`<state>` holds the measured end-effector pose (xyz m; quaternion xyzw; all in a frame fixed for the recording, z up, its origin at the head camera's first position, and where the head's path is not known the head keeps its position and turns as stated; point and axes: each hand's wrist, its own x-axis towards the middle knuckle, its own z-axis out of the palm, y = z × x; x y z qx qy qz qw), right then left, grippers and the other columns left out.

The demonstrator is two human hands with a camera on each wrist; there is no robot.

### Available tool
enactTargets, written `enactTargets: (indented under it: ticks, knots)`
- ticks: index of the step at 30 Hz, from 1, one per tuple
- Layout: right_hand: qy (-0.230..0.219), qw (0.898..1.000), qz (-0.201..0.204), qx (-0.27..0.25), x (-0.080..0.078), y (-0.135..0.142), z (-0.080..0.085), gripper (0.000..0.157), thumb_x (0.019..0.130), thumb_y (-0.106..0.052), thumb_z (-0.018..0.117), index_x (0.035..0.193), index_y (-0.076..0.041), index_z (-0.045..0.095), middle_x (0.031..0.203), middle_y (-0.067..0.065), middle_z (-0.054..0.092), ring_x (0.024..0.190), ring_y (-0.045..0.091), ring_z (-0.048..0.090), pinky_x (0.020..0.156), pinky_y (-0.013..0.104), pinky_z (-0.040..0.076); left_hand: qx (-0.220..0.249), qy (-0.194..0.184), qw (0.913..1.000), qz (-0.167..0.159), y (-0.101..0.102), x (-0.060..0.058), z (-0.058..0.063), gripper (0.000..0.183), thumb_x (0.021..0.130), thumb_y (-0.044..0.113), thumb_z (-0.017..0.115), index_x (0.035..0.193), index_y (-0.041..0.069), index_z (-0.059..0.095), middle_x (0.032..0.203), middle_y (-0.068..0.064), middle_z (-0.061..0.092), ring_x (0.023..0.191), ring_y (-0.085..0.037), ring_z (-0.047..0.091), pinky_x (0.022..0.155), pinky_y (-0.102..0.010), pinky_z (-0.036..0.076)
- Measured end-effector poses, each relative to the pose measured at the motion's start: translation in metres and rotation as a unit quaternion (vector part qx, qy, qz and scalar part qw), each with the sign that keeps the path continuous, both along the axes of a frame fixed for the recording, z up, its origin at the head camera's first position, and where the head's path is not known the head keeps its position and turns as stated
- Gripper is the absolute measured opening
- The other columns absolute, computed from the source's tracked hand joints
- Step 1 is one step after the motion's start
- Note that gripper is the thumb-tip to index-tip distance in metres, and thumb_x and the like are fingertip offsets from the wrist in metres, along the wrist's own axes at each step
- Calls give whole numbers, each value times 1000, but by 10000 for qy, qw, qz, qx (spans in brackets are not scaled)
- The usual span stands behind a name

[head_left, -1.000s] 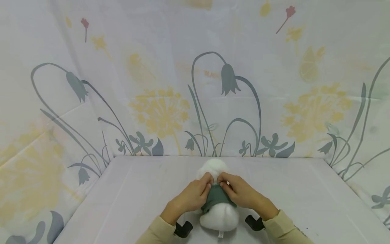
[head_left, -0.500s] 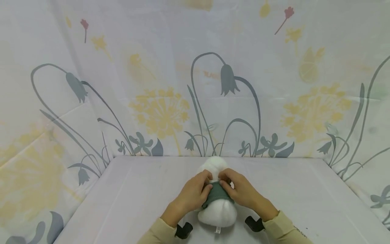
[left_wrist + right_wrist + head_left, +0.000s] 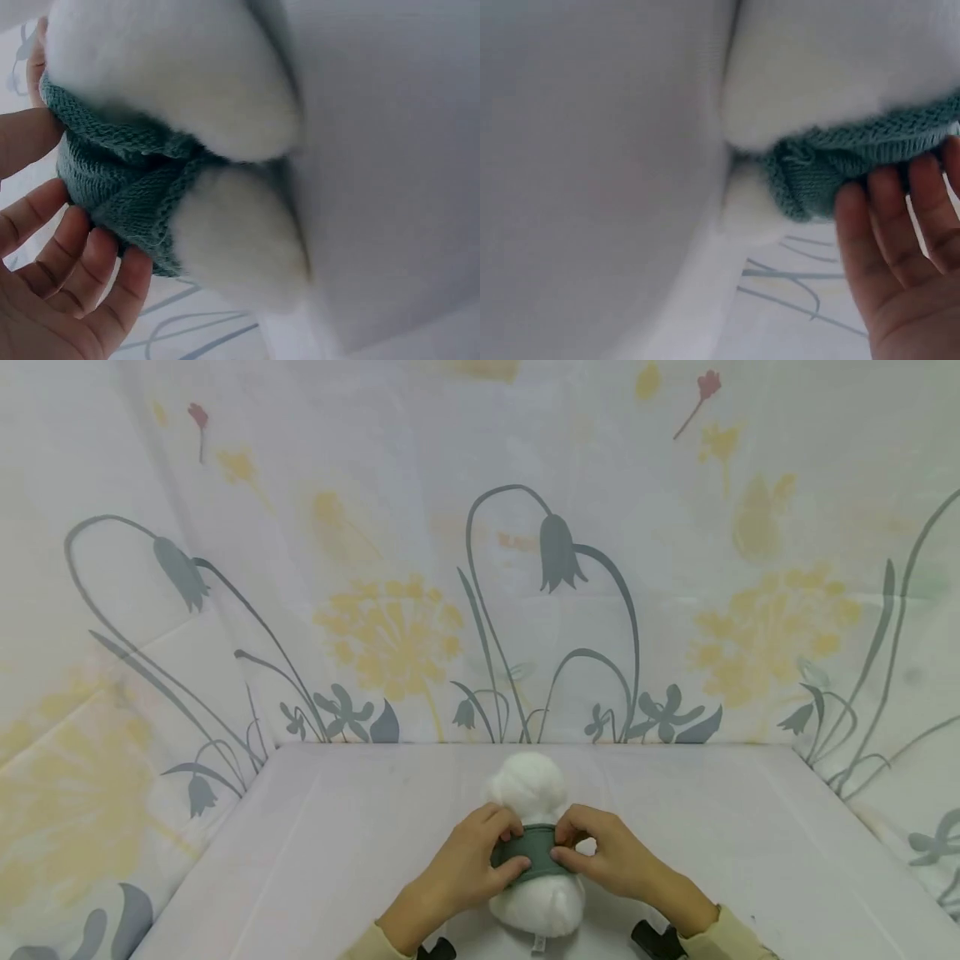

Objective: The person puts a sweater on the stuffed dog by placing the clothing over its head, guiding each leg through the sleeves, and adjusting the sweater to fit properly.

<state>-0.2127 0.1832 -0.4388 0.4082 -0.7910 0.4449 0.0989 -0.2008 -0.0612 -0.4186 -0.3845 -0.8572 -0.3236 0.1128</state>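
A white plush toy [image 3: 536, 906] lies on the table in the head view, its rounded head [image 3: 527, 785] toward the back wall. Around its middle sits a green knitted garment [image 3: 538, 852]. My left hand [image 3: 476, 856] pinches the left side of the garment, thumb on top and fingertips at the upper edge. On the other side my right hand [image 3: 607, 856] grips it between thumb and fingers. In the left wrist view the knit [image 3: 112, 169] is bunched in folds between the fluffy white parts. The right wrist view shows fingers [image 3: 889, 225] against the knit's edge [image 3: 817, 180]; the right thumb is hidden there.
The white tabletop [image 3: 352, 810] ends at a cloth backdrop [image 3: 405, 527] printed with grey and yellow flowers. A small white tag [image 3: 538, 944] hangs from the toy's near end. Black devices [image 3: 658, 939] show by both wrists.
Both hands have moved nearer to me, from the toy's neck down onto the garment. The garment has shifted slightly nearer to me, and more of the toy's head shows.
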Motion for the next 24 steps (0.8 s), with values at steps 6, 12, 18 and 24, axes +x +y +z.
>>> enactTargets:
  ticks: [6, 12, 18, 24]
  knots:
    - [-1173, 9911, 354, 522, 8, 10, 5, 24, 88, -19, 70, 105, -15, 54, 102, 0, 57, 96, 13, 61, 80, 35, 54, -226, -352, 9991, -121, -6, 5, -5, 46, 80, 32, 78, 115, 17, 51, 109, 4, 46, 96, -8, 48, 83, -23, 46]
    - [-2059, 9739, 585, 759, 12, 17, 12, 45, 83, -25, 75, 119, -17, 49, 116, 5, 54, 108, 20, 58, 85, 37, 52, -170, -528, 9985, 17, -9, 7, -7, 52, 78, 32, 80, 118, 17, 50, 112, 3, 44, 100, -8, 49, 88, -25, 46]
    - [-1863, 9803, -189, 628, 12, 17, 15, 34, 93, -27, 63, 122, -14, 51, 113, 5, 58, 98, 17, 62, 82, 34, 52, 834, -169, 9937, 731, -10, -1, -5, 36, 85, 23, 74, 113, 13, 55, 101, -2, 51, 89, -15, 53, 77, -30, 51]
    - [-1417, 9726, -1802, 398, 9, -5, 17, 61, 88, -40, 68, 138, -20, 39, 113, 11, 58, 80, 9, 62, 69, 26, 52, 1381, 245, 9831, 1177, -7, -17, 0, 46, 84, 18, 74, 125, 11, 53, 107, -8, 53, 95, -21, 54, 75, -36, 51]
